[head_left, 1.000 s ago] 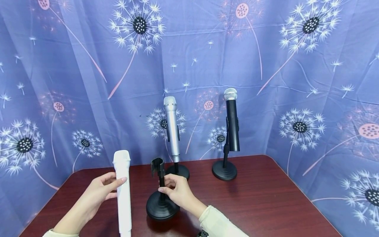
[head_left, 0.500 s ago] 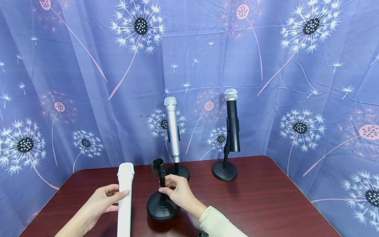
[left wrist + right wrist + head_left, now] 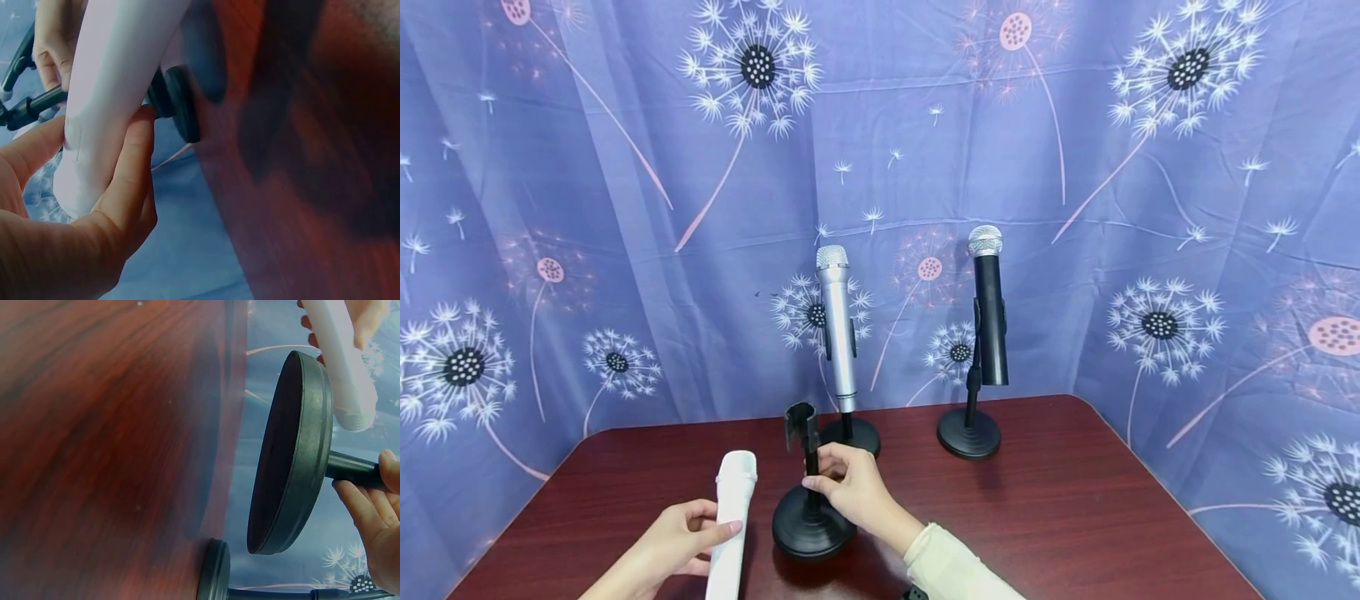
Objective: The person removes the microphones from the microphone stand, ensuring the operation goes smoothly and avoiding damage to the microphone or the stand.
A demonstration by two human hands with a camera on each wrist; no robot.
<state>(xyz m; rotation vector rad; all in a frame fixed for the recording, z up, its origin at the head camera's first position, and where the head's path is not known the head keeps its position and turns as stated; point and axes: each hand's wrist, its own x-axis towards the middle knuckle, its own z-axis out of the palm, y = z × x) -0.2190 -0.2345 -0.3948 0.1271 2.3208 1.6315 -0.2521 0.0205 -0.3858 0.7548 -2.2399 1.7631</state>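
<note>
My left hand (image 3: pixel 688 542) pinches a white microphone (image 3: pixel 730 521) between thumb and fingers, head end up and tilted slightly right. In the left wrist view the white microphone (image 3: pixel 115 81) runs between the thumb and fingers. My right hand (image 3: pixel 853 487) grips the thin post of a black microphone stand (image 3: pixel 808 525), whose clip (image 3: pixel 801 421) holds nothing. The right wrist view shows that stand's round base (image 3: pixel 300 456) raised above the table, its underside visible. The white microphone is left of the stand, and its lower end is cut off by the head view's edge.
Behind my right hand, a silver microphone (image 3: pixel 837 333) sits in a second black stand. Farther right, a black microphone with a silver head (image 3: pixel 988 308) leans in a third stand (image 3: pixel 968 433). All are on or over a dark red wooden table (image 3: pixel 1075 500), backed by a blue dandelion-print curtain (image 3: pixel 880 125).
My left hand has moved down and to the right with the white microphone, bringing its head below the stand's clip in the head view. My right hand and the stand have stayed put.
</note>
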